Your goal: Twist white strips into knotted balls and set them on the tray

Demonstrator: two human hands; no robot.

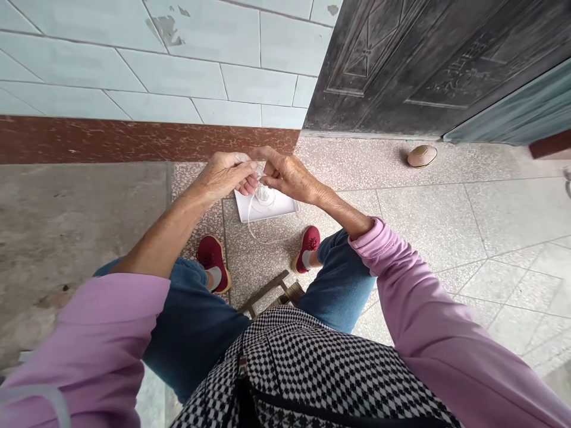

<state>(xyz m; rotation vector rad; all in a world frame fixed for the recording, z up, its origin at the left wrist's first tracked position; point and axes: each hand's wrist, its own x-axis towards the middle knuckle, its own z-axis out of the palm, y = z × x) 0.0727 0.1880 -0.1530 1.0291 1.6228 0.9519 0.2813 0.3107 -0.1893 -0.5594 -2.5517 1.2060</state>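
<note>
A small clear piece (259, 172) is pinched between thumb and fingers of the left hand (228, 172), out in front of the body above the floor. The right hand (285, 173) is curled in close against it from the other side; whether the piece is also gripped there cannot be told, as the fingertips overlap. Both hands are brought together, presumably because something so small has to be steadied on one side while being worked from the other.

Directly below, a bundle of white string (264, 195) appears to be rested on a white tray (277, 213), probably so that it is kept off the speckled floor (419, 220) and within easy reach. A loose loop of string (267, 242) is draped past the tray's near edge, which seems to leave slack. The red shoes (213, 258) are set apart, apparently so that room is left for the tray.
</note>
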